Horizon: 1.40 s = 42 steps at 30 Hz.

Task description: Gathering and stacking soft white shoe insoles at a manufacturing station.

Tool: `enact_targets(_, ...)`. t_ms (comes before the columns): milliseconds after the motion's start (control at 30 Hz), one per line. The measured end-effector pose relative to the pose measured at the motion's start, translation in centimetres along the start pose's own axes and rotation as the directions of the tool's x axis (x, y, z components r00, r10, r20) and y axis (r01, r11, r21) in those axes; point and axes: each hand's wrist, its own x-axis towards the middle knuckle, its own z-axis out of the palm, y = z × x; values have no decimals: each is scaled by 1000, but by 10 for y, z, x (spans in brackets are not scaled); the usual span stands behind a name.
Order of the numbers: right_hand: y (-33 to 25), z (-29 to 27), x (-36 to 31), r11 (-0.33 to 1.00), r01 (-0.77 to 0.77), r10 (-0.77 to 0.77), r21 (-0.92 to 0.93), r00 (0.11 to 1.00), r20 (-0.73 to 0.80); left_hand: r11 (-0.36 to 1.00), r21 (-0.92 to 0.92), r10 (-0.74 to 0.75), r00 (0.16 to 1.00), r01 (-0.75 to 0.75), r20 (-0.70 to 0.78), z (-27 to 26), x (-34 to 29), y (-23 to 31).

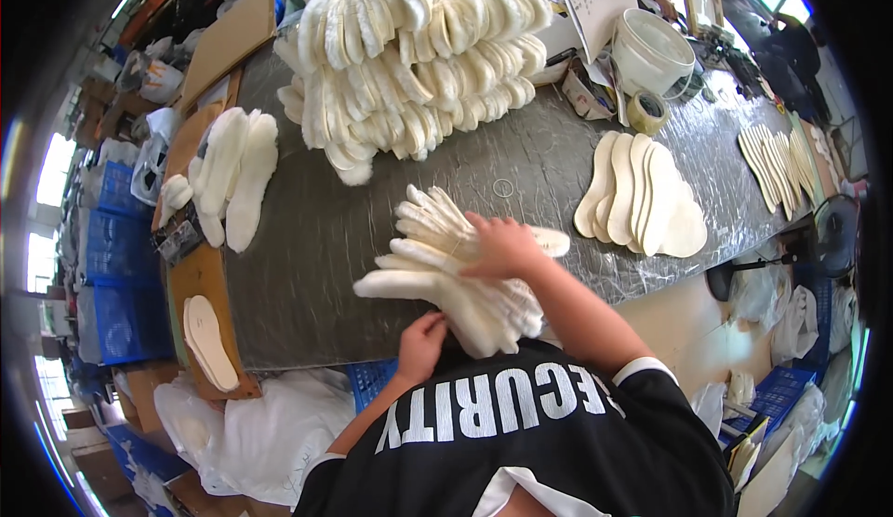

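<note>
A fanned bundle of white fleece insoles (419,285) lies at the near edge of the table, in front of my body. Over its middle, my right hand (504,249) is wrapped from the right side, fingers curled onto the insoles. My left hand (423,342) is closed with its fingertips pinched together, just below the bundle's left part; what it holds, if anything, is too small to make out. A thin ring-shaped band (503,188) lies flat on the table beyond the bundle.
Stacked fleece insole bundles (409,71) rise at the table's far side. Loose fleece insoles (233,178) lie left, flat cream insoles (642,192) right. A white bucket (651,52) and tape roll (647,112) stand far right. Blue crates (126,317) line the left.
</note>
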Motion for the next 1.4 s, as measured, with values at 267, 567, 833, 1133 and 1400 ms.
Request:
enact_targets(267, 76, 30, 9, 817, 66, -352, 573, 844, 404, 844, -535, 6, 997, 37, 79, 27, 28, 35)
enact_targets(567, -32, 18, 7, 755, 342, -493, 560, 859, 140, 827, -426, 239, 915, -368, -325, -53, -9, 25)
enact_targets(833, -163, 0, 121, 691, 587, -543, 421, 807, -233, 794, -242, 432, 797, -558, -421, -219, 54, 91)
enact_targets(1133, -252, 65, 128, 829, 518, -544, -209, 665, -511, 969, 41, 247, 934, -245, -258, -335, 186, 75)
enact_targets(1400, -359, 86, 219, 540, 295, -321, 788, 938, -131, 595, 804, 714, 465, -8, -524, -440, 212, 139)
